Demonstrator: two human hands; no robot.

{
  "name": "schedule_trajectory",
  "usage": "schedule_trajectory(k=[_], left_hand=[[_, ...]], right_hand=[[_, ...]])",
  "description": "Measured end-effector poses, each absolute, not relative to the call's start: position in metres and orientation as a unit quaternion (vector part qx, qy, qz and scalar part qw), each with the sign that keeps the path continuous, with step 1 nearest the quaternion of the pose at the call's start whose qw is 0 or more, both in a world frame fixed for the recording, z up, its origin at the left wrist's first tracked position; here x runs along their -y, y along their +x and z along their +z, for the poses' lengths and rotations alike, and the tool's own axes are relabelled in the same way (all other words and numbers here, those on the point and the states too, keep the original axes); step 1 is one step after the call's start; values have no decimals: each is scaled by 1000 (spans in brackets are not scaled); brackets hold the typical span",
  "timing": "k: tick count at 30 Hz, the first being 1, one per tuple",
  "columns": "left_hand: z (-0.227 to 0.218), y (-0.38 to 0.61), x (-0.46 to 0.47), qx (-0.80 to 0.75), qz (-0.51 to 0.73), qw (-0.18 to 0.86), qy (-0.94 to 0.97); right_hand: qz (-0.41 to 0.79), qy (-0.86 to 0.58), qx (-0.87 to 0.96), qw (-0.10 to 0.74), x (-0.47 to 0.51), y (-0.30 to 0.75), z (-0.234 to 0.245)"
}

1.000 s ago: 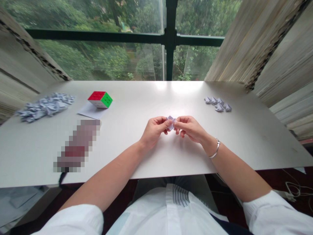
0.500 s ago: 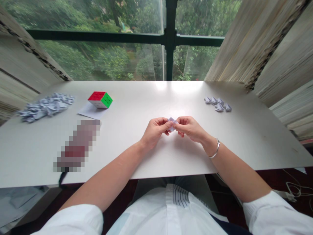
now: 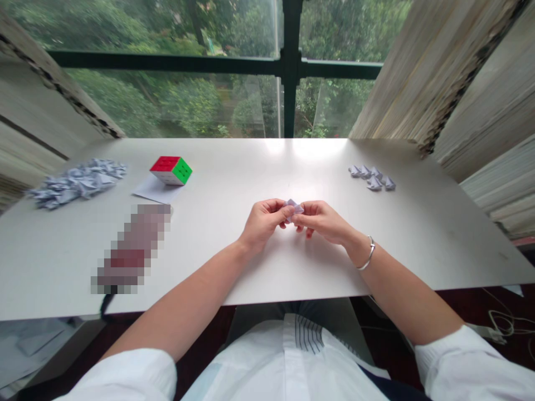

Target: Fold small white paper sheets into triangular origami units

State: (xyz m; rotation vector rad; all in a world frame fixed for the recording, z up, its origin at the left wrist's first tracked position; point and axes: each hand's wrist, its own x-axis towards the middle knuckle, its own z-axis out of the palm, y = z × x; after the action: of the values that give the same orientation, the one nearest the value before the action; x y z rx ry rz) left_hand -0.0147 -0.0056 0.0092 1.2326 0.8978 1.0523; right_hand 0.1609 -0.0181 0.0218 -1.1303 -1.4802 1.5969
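Observation:
My left hand [image 3: 263,221] and my right hand [image 3: 321,220] meet over the middle of the white table [image 3: 234,256]. Both pinch a small folded piece of pale lilac paper [image 3: 292,206] between thumb and fingertips, just above the tabletop. Most of the paper is hidden by my fingers. A silver bangle sits on my right wrist.
A heap of folded lilac paper pieces [image 3: 77,181] lies at the far left. A few more folded pieces [image 3: 373,178] sit at the far right. A colour cube [image 3: 171,169] rests on a white sheet [image 3: 155,191]. A blurred-out object [image 3: 132,248] lies front left. A window stands behind the table.
The paper piece has been pressed smaller and flatter between my fingertips. My right hand has shifted slightly left and down. Nothing else on the table has moved.

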Motion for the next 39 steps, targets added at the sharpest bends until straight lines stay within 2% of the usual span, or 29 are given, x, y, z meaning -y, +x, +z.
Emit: schedule_trajectory(k=[15,36,39], left_hand=[[9,-14,7,-379,437,609,543],[8,-11,5,-392,485,627,468],[8,-12,4,-394,493,623,463]], right_hand=[[610,-434,558,359,16,160,19],[615,-434,559,347,17,159,18],[610,-449,541,366,16,160,20]])
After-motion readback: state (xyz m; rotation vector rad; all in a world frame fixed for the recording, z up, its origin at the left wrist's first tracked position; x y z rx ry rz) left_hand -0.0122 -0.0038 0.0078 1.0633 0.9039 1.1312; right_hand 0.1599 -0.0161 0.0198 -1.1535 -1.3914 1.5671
